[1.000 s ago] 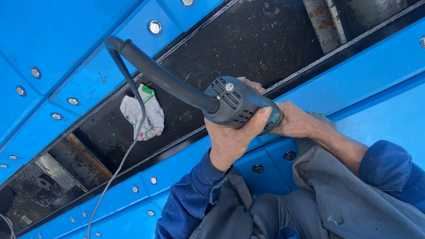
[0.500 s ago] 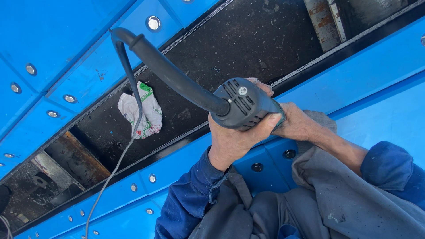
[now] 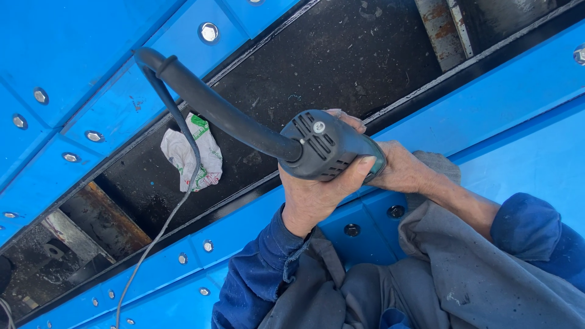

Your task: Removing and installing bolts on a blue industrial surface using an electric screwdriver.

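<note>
Here both hands, left hand (image 3: 314, 195) and right hand (image 3: 399, 170), stay clamped on the power tool (image 3: 329, 152); keep its cable (image 3: 177, 122), at ten o'clock, slack.

one view only, from a camera worn on the person's head, looking steeply down and close onto both hands and the blue sleeves. the frame sits tilted, so the blue bolted panels (image 3: 73, 67) and the dark channel (image 3: 317, 67) between them run diagonally across it.
</note>
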